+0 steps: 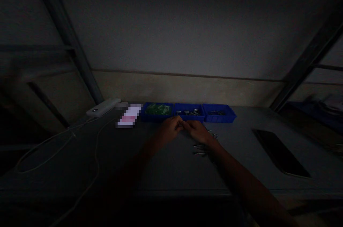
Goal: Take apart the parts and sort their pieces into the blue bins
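Observation:
My left hand point(170, 129) and my right hand point(197, 130) meet fingertip to fingertip on the grey table point(166, 169), just in front of the middle blue tray point(189, 112). Both hands are closed in a pinch around something too small and dark to make out. Several small metal pins point(199, 149) lie on the table beside my right wrist. The left blue tray point(157, 110) holds green parts, the middle one metal pieces, and the right blue tray point(219, 113) dark small parts.
A dark phone point(280, 153) lies flat at the right. At the back left sit a white power bank point(103, 107) with white cables point(61, 141) trailing forward, and a pink-and-white card point(129, 115). A wall stands close behind the trays.

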A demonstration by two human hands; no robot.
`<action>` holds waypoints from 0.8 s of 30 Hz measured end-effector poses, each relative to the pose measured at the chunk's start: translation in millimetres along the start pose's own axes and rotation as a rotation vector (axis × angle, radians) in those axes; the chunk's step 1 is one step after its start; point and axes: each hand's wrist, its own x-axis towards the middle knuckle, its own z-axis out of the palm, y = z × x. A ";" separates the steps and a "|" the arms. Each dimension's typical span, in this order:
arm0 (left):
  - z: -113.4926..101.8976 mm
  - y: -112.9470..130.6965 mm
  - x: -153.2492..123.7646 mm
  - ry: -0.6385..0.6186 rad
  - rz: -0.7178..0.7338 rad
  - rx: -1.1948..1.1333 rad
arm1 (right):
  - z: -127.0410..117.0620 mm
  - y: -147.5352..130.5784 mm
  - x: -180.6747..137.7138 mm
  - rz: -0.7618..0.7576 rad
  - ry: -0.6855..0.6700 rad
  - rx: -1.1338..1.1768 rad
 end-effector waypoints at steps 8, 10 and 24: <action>-1.2 -3.4 3.4 0.059 -0.124 -0.173 | -2.5 5.5 -0.1 -0.015 0.054 0.228; -3.4 -5.8 4.1 0.019 -0.211 -0.232 | -2.5 6.0 0.2 -0.044 0.085 0.217; -8.5 -5.1 7.2 -0.008 -0.246 -0.427 | -1.9 -3.8 -3.4 -0.002 0.081 0.191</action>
